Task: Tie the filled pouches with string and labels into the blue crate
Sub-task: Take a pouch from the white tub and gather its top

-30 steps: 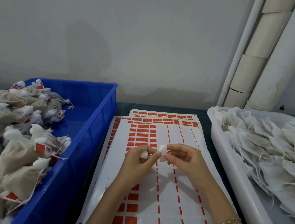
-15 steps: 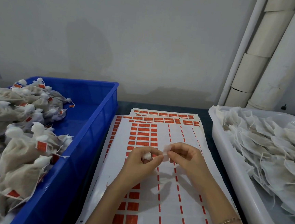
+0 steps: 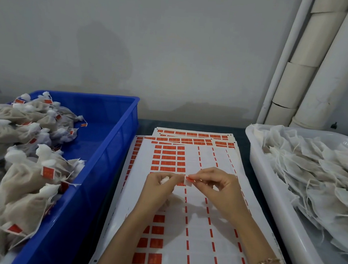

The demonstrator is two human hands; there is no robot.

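My left hand (image 3: 158, 188) grips a filled pouch, of which only the white gathered top (image 3: 164, 180) and a bit of fabric under the palm show. My right hand (image 3: 216, 188) pinches a small red and white label (image 3: 188, 180) right beside the left fingertips, above the label sheets (image 3: 198, 228). The blue crate (image 3: 104, 146) stands at the left, heaped with tied pouches (image 3: 24, 173) that carry red labels.
A white tub (image 3: 272, 203) at the right holds a heap of white pouches (image 3: 316, 176) with loose strings. Several stacked label sheets cover the dark table between crate and tub. White pipes (image 3: 313, 64) run up the grey wall at the back right.
The white piece between my fingers has turned so that its red label face now shows at the right fingertips. Both hands have stayed over the same spot of the sheets.
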